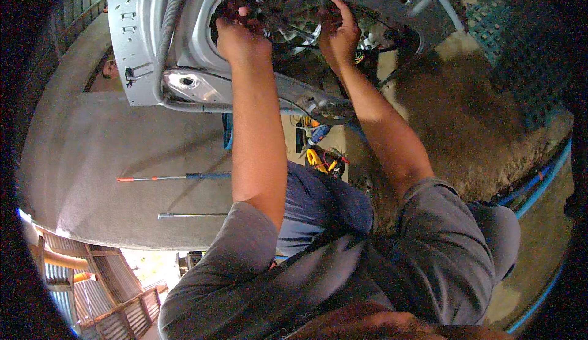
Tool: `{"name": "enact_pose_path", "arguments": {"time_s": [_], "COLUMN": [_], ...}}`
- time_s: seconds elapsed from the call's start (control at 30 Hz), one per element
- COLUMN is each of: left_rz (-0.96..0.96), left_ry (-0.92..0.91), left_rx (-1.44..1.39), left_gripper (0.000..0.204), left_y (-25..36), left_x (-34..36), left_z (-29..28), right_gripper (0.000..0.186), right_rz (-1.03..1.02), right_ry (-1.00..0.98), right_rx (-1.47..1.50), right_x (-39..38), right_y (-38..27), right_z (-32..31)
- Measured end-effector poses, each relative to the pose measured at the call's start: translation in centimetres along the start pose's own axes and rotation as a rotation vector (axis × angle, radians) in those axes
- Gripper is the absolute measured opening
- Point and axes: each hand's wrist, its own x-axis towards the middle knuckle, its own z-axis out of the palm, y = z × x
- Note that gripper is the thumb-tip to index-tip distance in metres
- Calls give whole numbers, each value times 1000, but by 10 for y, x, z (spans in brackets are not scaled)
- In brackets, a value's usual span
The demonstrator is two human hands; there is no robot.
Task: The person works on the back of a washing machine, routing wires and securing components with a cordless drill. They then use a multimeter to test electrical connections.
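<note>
A grey metal appliance cabinet (138,46), which looks like a washing machine, stands in front of me. Inside its large round opening is a spoked wheel (283,15). My left hand (244,37) reaches in at the wheel's left side, fingers curled; what they hold is lost in shadow. At the right side, my right hand (340,34) is closed around the wheel's edge, its fingertips partly hidden. Wires (361,55) hang in the opening just beyond the right hand. A dark round part (334,114) sits at the cabinet's lower edge, below both hands.
Beneath the cabinet lie a yellow-handled tool (316,160) and a blue tool (319,134). To the left are a long orange-and-blue rod (184,177) and a thin metal bar (193,215). Blue hoses (545,181) run along the right, below a dark perforated panel (520,46).
</note>
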Motion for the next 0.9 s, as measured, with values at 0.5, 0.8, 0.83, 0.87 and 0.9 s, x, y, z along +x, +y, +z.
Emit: {"name": "enact_pose_path", "arguments": {"time_s": [0.5, 0.8, 0.83, 0.87, 0.9], "left_rz": [431, 208, 406, 638, 627], "left_ry": [33, 4, 19, -46, -41], "left_rx": [451, 76, 376, 684, 686], "left_gripper": [21, 23, 26, 29, 32], "left_y": [-8, -5, -5, -6, -9], "left_x": [-11, -11, -7, -3, -1], "left_z": [27, 24, 22, 19, 16], "right_gripper": [27, 32, 33, 33, 34], "right_rz": [145, 38, 25, -3, -67], "right_ry": [-57, -5, 7, 15, 29], "right_rx": [-126, 54, 39, 31, 29], "right_x": [-4, -5, -5, -6, -7], "right_y": [3, 5, 8, 12, 17], "right_z": [7, 13, 13, 14, 13]}}
